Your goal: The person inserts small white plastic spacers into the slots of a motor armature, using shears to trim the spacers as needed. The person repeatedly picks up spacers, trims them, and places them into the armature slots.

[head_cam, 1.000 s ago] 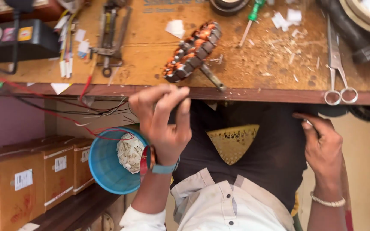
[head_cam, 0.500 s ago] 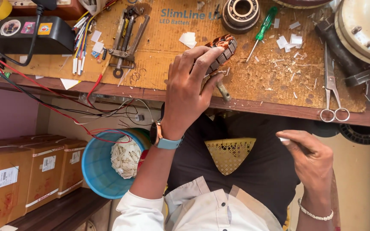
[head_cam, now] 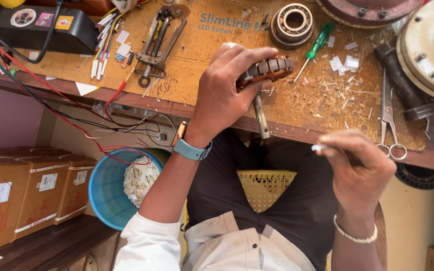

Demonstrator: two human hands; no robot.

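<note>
My left hand grips a round motor stator with copper windings on the cardboard-covered workbench. A metal shaft sticks out below it, toward the bench's front edge. A blue-strapped watch sits on that wrist. My right hand is lifted in front of the bench edge, fingers pinched on a small white strip. That wrist wears a beaded bracelet.
Scissors lie at the bench's right edge, a green screwdriver and a bearing behind the stator, a puller tool to the left. A blue bin of paper scraps and cardboard boxes stand lower left. Red and black wires hang there.
My left hand rose from below the bench edge and took hold of the stator on the bench. My right hand lifted higher with the white strip.
</note>
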